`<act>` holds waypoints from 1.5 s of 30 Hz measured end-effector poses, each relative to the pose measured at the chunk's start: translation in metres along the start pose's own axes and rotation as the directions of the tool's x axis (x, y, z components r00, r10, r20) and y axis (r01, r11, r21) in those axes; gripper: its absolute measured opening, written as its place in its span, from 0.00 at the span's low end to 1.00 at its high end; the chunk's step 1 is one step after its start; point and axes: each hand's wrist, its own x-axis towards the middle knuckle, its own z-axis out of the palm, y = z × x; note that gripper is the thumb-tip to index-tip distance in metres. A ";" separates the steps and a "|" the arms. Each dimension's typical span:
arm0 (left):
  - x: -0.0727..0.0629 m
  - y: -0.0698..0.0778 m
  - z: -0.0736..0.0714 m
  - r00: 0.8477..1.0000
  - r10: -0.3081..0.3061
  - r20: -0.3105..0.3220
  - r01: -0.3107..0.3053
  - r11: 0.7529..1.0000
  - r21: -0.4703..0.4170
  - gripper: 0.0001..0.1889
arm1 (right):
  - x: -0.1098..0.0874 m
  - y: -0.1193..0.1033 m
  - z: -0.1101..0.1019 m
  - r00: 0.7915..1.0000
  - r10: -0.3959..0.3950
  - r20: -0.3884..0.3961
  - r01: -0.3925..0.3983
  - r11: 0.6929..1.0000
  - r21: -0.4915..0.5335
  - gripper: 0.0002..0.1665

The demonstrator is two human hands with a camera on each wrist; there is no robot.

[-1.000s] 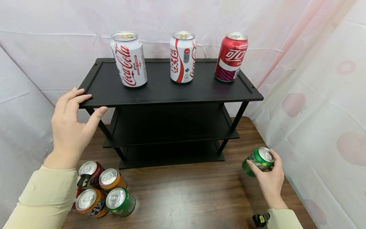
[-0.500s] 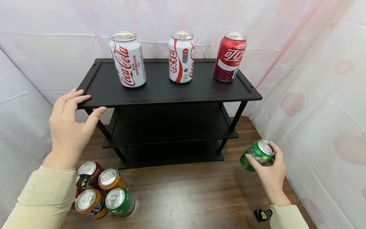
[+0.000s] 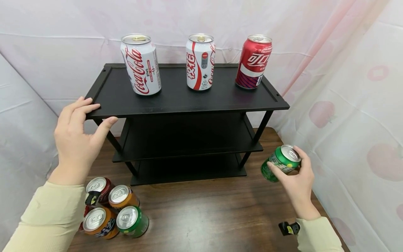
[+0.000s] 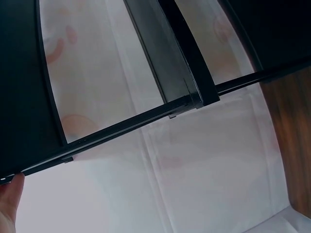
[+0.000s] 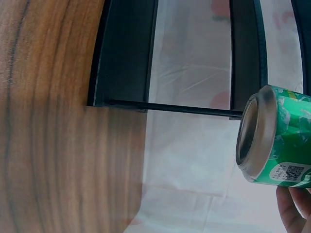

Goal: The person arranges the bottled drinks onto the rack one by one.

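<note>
In the head view my right hand grips a green soda can, thumb on its near side. The can is tilted and lifted above the table, right of the black three-tier shelf rack. Its bare metal base shows in the right wrist view, where the green can has fingers beneath it. My left hand holds the top board's left front corner, fingers on top and thumb at the front edge. A fingertip touches the rack in the left wrist view.
On the top board stand a white Coca-Cola Plus can, another white can and a red can. Below my left arm cluster several cans, including an orange can and a green can. Curtains surround the wooden table.
My right hand has raised the green soda can and brought it slightly left, toward the rack. My left hand stays at the rack's corner.
</note>
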 end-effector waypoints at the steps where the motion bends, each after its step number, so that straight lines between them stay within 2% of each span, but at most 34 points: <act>1: 0.000 0.000 0.000 1.000 0.000 -0.002 0.000 1.000 0.000 0.44 | 0.001 -0.002 0.000 1.000 0.000 0.002 0.000 1.000 0.002 0.52; 11: 0.000 0.003 0.001 1.000 -0.010 -0.025 0.010 1.000 -0.016 0.44 | 0.009 -0.012 0.004 1.000 -0.019 0.024 0.018 1.000 0.011 0.52; 27: -0.001 0.001 0.002 0.999 -0.018 -0.027 0.018 1.000 -0.002 0.43 | 0.024 -0.025 0.011 0.994 -0.092 0.064 0.090 0.996 0.021 0.52; 45: 0.001 0.004 0.001 0.999 -0.021 -0.040 0.022 1.000 0.004 0.44 | 0.039 -0.045 0.035 0.974 -0.176 0.141 0.168 0.983 0.071 0.49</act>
